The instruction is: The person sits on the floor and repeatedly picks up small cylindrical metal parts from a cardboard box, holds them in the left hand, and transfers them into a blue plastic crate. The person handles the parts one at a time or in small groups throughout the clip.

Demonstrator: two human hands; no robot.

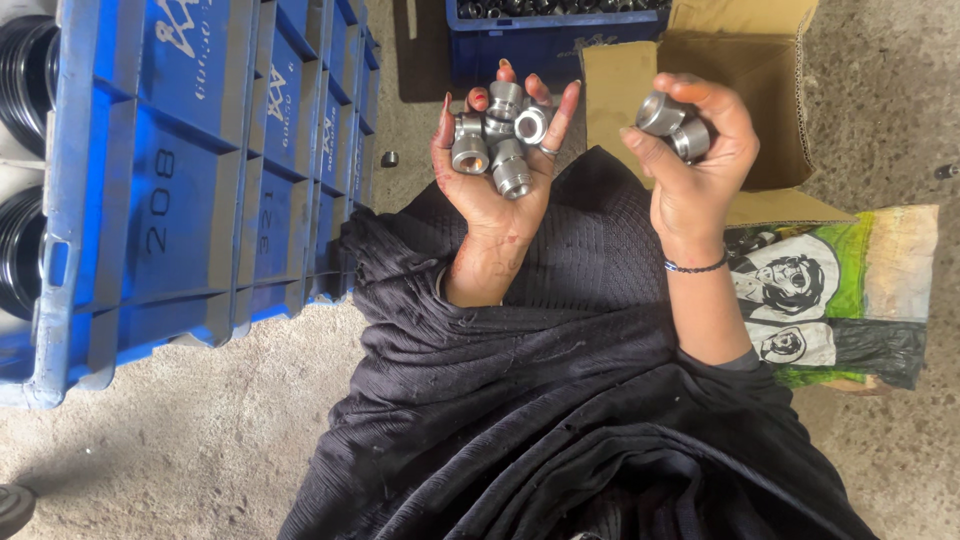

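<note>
OK, head cam is looking down at a person sitting on a concrete floor (150,440) in black cloth. Left hand (497,165) is lying palm up w/ fingers loosely cupped, cradling a heap of approx five short metal bushings (500,135); they're resting on palm and finger bases, touching each other. Right hand (695,150) is hovering just beside it, fingers curled and pinching two more metal bushings (675,125) btwn thumb and fingertips. A bead bracelet (695,267) is sitting on the right wrist. Behind the hands an open cardboard box (760,90) is standing. Stacked blue plastic crates (200,180) are standing at left. Another blue crate (540,40) w/ dark parts is sitting up top. A printed sack (840,290) is lying at right.
</note>
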